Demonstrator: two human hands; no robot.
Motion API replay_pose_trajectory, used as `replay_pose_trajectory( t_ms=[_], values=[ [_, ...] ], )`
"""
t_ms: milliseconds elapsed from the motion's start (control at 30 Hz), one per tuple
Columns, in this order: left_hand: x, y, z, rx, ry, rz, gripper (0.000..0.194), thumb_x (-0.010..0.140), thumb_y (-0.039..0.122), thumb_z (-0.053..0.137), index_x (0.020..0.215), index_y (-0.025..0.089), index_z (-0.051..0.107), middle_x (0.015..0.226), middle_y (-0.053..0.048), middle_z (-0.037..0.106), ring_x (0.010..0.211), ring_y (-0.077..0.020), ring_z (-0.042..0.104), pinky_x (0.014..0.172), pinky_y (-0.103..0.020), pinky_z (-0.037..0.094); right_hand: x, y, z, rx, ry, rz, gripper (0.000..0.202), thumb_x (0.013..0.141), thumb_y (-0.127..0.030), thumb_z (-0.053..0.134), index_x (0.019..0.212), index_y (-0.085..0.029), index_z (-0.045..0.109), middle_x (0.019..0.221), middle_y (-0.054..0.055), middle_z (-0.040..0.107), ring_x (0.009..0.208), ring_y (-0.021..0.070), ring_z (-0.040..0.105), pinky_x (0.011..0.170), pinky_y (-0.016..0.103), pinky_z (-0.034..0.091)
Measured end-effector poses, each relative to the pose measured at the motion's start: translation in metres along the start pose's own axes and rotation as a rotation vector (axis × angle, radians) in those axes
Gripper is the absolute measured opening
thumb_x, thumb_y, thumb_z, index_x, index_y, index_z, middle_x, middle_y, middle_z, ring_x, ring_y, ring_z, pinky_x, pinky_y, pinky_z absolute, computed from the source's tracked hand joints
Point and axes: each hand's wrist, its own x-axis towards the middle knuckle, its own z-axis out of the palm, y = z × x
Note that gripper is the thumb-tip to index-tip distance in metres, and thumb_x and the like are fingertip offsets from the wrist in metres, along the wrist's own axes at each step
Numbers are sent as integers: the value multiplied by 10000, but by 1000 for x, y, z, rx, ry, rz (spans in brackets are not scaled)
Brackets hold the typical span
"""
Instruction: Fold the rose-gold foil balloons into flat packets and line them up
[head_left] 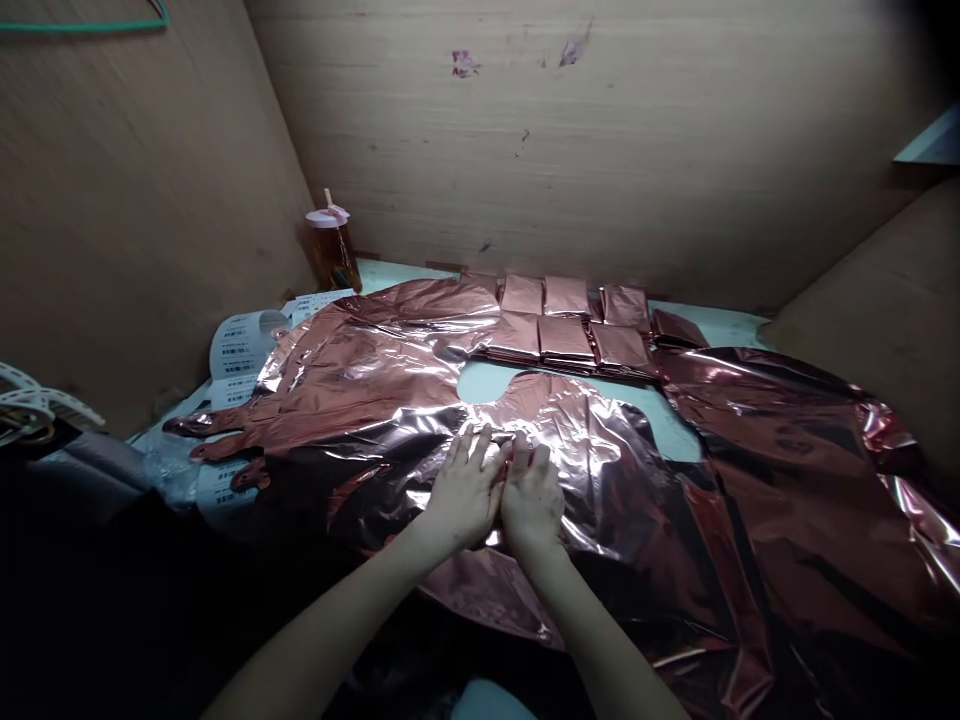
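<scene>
Shiny rose-gold foil sheets (360, 380) lie spread over the table, wrinkled and overlapping. My left hand (466, 487) rests on the foil near the middle, its fingers spread and laid flat. Right beside it, thumbs side close together, my right hand (532, 497) presses on the same foil with its fingers slightly bent and apart. Behind the hands, folded foil packets (566, 338) are stacked in two rows. More loose foil (795, 450) covers the right side.
A lidded bottle with brown liquid (334, 255) stands at the back left corner. Printed label strips (240, 345) and clear plastic (169, 460) lie at the left edge. Wooden panels (525, 140) enclose the back and sides. A green hanger (90, 27) shows at upper left.
</scene>
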Motion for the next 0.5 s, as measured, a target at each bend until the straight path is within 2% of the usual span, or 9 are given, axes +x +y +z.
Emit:
replay_pose_trajectory(
  t_ms=[67,133,167,233,300,367,433,500],
  values=[
    [1,-4,-1,-8,-37,-16,572,912,288,528,1464,177,421,1579,-175,306,1481,-389,186,1165,-628,233,3,15,4,32,59,-243,544,950,-139,336,1492,-175,342,1475,231,423,1328,390,461,1015,620,426],
    [0,-9,-5,-61,-71,7,601,879,292,572,1448,150,441,1578,-199,293,1478,-410,183,1164,-648,224,6,33,4,80,7,-485,613,954,-133,337,1552,-212,229,1547,165,359,1431,325,338,1126,584,336],
    [-2,-13,-8,-111,-92,33,599,863,272,584,1435,148,457,1579,-197,293,1477,-409,188,1167,-652,217,7,40,1,94,-44,-560,620,973,-177,344,1569,-213,178,1573,151,321,1457,301,294,1149,560,318],
    [-5,-21,-15,-274,-102,79,581,837,177,563,1412,181,479,1575,-164,319,1476,-366,232,1176,-631,235,6,49,-9,83,-134,-621,700,977,-382,427,1580,-174,137,1608,168,228,1486,315,207,1161,557,303],
    [-9,-30,-21,-511,-58,70,602,825,91,502,1411,222,461,1546,-126,385,1443,-293,339,1169,-567,317,1,47,-21,32,-185,-642,926,871,-575,552,1566,-87,183,1611,215,170,1492,382,127,1163,590,277],
    [-12,-36,-24,-733,-4,14,589,854,87,481,1421,237,431,1507,-112,443,1386,-249,435,1140,-502,395,-6,36,-27,-20,-198,-679,1012,787,-582,634,1529,-6,260,1588,262,194,1477,435,123,1166,601,269],
    [-14,-39,-24,-857,20,-24,527,909,171,516,1424,239,426,1496,-114,455,1365,-249,461,1133,-484,410,-12,23,-25,-60,-171,-725,932,784,-478,652,1497,24,323,1556,290,260,1454,461,183,1160,603,282],
    [-15,-39,-24,-884,41,-58,504,949,275,537,1437,242,414,1505,-120,440,1387,-268,434,1148,-507,384,-14,14,-16,-112,-98,-757,781,813,-349,635,1468,2,394,1503,294,366,1404,468,311,1113,619,353]
  ],
)
